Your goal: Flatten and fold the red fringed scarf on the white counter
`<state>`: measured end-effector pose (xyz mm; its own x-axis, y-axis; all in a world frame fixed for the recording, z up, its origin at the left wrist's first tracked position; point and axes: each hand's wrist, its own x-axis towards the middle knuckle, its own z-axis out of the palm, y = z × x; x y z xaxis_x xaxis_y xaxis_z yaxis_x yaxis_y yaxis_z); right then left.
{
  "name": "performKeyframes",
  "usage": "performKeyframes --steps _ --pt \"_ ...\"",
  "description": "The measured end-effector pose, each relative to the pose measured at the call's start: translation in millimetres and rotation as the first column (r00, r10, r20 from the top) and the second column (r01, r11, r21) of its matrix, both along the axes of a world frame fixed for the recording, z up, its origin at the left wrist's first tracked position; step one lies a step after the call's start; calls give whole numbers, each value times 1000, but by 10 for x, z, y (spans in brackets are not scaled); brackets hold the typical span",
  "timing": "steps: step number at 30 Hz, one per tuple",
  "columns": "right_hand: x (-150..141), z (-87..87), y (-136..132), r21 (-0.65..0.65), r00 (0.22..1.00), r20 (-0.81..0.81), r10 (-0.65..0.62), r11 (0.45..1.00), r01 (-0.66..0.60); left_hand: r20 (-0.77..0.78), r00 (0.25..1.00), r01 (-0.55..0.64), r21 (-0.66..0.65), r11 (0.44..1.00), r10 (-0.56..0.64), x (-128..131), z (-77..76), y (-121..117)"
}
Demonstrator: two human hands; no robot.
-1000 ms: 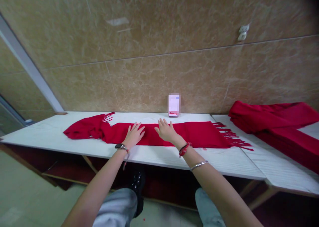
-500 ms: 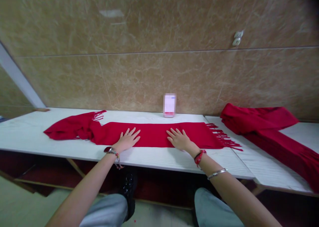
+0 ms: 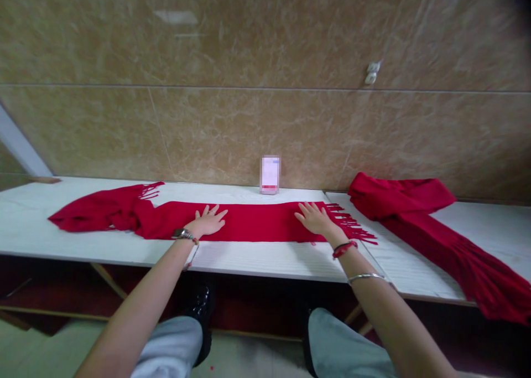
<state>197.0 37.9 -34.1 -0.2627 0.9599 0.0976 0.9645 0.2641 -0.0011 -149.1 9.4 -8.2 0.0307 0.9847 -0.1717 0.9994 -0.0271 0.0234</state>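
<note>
A long red scarf (image 3: 253,222) with fringed ends lies stretched along a white table (image 3: 257,256). Its left part is bunched and folded back near the table's left side. My left hand (image 3: 205,223) rests flat on the scarf's middle, fingers spread. Flat on the scarf near its right fringe lies my right hand (image 3: 316,218), fingers also spread. Neither hand grips the cloth.
A small card stand (image 3: 269,175) stands against the marble wall behind the scarf. A second white table (image 3: 468,228) adjoins on the right, with several red scarves (image 3: 418,215) piled on it and trailing to the right edge. My knees show below the table edge.
My right hand slid right along the scarf to its fringed end. My left hand stayed near the middle. The camera view turned rightward and levelled.
</note>
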Motion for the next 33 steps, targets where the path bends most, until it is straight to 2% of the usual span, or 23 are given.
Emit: performKeyframes --steps 4,7,9,11,15,18,24,27,29,31,33 --pt "-667 58 57 -46 992 -94 86 995 -91 82 995 55 114 992 -65 419 -60 165" --pt "-875 28 125 -119 984 -107 142 981 -155 108 988 95 107 990 -107 620 -191 223" --pt "-785 -9 195 -153 984 -90 152 974 -165 90 989 107 117 987 -118 650 -267 227" --pt "-542 -50 269 -126 988 -68 140 981 -148 59 989 121 160 980 -132 628 -312 221" --pt "58 -117 364 -52 998 -24 52 997 -53 35 991 122 197 973 -131 581 -329 219" --pt "336 -141 391 -54 999 0 -45 998 44 48 990 120 184 976 -131 590 -319 228" --pt "571 -68 388 -62 977 -1 -214 975 214 53 991 108 184 977 -120 608 -311 228" --pt "538 49 323 14 969 -8 -247 969 247 58 990 114 187 976 -127 606 -314 222" --pt "366 127 227 70 985 -26 -172 982 174 59 990 115 189 975 -128 607 -315 216" --pt "91 167 93 81 999 -46 -16 996 20 61 990 112 196 974 -127 609 -315 210" --pt "-200 146 -50 92 986 -41 161 983 -157 64 990 112 207 972 -127 612 -314 206"
